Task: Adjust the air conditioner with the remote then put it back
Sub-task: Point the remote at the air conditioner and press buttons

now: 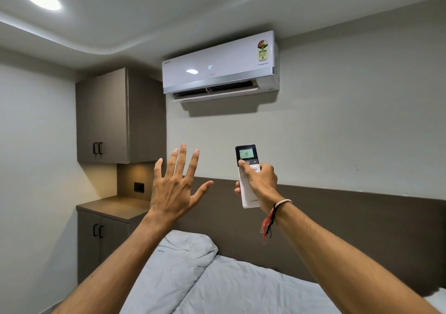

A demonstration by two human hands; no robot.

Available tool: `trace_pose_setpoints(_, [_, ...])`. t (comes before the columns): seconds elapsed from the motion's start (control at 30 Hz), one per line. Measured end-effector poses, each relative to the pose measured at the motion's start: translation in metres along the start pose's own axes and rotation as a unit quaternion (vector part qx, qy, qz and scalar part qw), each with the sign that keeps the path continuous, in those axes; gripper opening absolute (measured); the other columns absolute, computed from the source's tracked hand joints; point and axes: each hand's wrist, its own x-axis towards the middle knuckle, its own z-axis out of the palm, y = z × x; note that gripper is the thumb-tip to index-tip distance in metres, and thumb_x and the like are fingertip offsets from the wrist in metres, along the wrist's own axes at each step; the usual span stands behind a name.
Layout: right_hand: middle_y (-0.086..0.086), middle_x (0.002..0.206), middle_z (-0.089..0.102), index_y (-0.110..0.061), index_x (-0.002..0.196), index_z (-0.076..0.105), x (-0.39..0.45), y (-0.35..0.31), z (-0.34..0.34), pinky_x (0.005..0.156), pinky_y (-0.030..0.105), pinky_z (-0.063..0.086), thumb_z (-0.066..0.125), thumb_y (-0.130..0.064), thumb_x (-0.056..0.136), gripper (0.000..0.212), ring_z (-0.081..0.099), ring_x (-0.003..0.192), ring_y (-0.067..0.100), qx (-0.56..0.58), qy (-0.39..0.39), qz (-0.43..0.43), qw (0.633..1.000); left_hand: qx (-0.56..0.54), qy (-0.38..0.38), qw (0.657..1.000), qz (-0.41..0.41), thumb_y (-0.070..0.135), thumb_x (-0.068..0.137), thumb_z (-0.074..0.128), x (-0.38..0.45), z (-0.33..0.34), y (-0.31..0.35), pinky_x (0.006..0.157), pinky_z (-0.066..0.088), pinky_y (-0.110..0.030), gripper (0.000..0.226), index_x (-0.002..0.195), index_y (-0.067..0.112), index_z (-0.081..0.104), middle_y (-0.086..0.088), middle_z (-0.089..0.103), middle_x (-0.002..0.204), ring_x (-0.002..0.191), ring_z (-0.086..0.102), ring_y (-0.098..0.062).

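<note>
Both bare arms are reaching forward and up, the left hand [177, 188] spreading its fingers wide, palm away, while the right hand [259, 181] is gripping the remote [248, 178], thumb pressing on top.

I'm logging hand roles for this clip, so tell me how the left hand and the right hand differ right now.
The left hand is empty, fingers spread wide; the right hand is closed around the white remote. The right thumb presses the remote's buttons, while the left hand touches nothing. Only the right wrist wears thread bracelets. Both are raised toward the air conditioner, which reads 18 like the remote.
</note>
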Motion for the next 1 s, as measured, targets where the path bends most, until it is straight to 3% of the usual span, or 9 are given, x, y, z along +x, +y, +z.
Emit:
trace_pose_setpoints(0.23, [0.009, 0.073, 0.078, -0.014, 0.088, 0.067, 0.001, 0.003, -0.01, 0.046, 0.026, 0.058, 0.088, -0.036, 0.07, 0.035, 0.073, 0.047, 0.02, -0.058, 0.018, -0.024, 0.998, -0.012, 0.003, 1.0, 0.0, 0.079, 0.089, 0.01, 0.0, 0.004, 0.009, 0.118, 0.027, -0.062, 0.09, 0.16, 0.024, 0.016, -0.015, 0.017, 0.169, 0.154, 0.025, -0.033])
trace_pose_setpoints(0.37, [0.009, 0.086, 0.075, -0.012, 0.103, 0.054, -0.001, 0.008, -0.024, 0.061, 0.043, 0.066, 0.086, -0.027, 0.063, 0.054, 0.077, 0.063, 0.029, -0.102, 0.044, -0.025, 0.993, -0.03, 0.004, 0.999, 0.009, 0.077, 0.09, 0.018, -0.002, 0.008, 0.024, 0.117, 0.029, -0.063, 0.088, 0.16, 0.023, 0.021, -0.016, 0.021, 0.167, 0.153, 0.028, -0.034])
trace_pose_setpoints(0.47, [0.007, 0.093, 0.07, -0.014, 0.109, 0.042, -0.002, 0.014, -0.038, 0.066, 0.048, 0.065, 0.084, -0.027, 0.066, 0.061, 0.076, 0.072, 0.033, -0.133, 0.059, -0.041, 0.988, -0.038, 0.0, 0.999, 0.017, 0.076, 0.09, 0.019, -0.004, 0.014, 0.038, 0.117, 0.029, -0.063, 0.087, 0.16, 0.024, 0.019, -0.016, 0.02, 0.168, 0.153, 0.028, -0.033])
trace_pose_setpoints(0.7, [-0.009, 0.081, 0.06, -0.013, 0.109, 0.039, -0.007, 0.039, -0.096, 0.069, 0.039, 0.059, 0.083, -0.034, 0.072, 0.061, 0.066, 0.079, 0.024, -0.211, 0.122, -0.071, 0.967, -0.09, -0.02, 0.994, 0.05, 0.074, 0.092, 0.022, -0.012, 0.039, 0.101, 0.116, 0.031, -0.062, 0.085, 0.16, 0.023, 0.021, -0.017, 0.024, 0.167, 0.152, 0.03, -0.032])
trace_pose_setpoints(0.83, [0.008, 0.105, 0.062, -0.013, 0.105, 0.052, -0.016, 0.064, -0.143, 0.073, 0.031, 0.048, 0.085, -0.037, 0.067, 0.056, 0.059, 0.095, 0.023, -0.255, 0.142, -0.046, 0.955, -0.13, -0.037, 0.988, 0.071, 0.073, 0.093, 0.022, -0.027, 0.06, 0.152, 0.117, 0.03, -0.061, 0.084, 0.16, 0.022, 0.022, -0.016, 0.024, 0.167, 0.152, 0.03, -0.031])
trace_pose_setpoints(0.9, [0.009, 0.106, 0.063, -0.015, 0.097, 0.056, -0.023, 0.079, -0.167, 0.073, 0.028, 0.043, 0.086, -0.039, 0.064, 0.051, 0.057, 0.095, 0.022, -0.277, 0.154, -0.032, 0.948, -0.149, -0.052, 0.984, 0.085, 0.073, 0.093, 0.02, -0.038, 0.072, 0.179, 0.118, 0.029, -0.06, 0.083, 0.16, 0.023, 0.02, -0.016, 0.022, 0.168, 0.152, 0.029, -0.03])
trace_pose_setpoints(1.0, [0.006, 0.099, 0.069, -0.019, 0.09, 0.06, -0.039, 0.108, -0.205, 0.068, 0.03, 0.05, 0.083, -0.047, 0.059, 0.048, 0.063, 0.09, 0.021, -0.313, 0.177, -0.001, 0.933, -0.186, -0.078, 0.974, 0.106, 0.073, 0.094, 0.019, -0.06, 0.092, 0.221, 0.116, 0.032, -0.06, 0.083, 0.159, 0.022, 0.022, -0.016, 0.024, 0.167, 0.151, 0.032, -0.031])
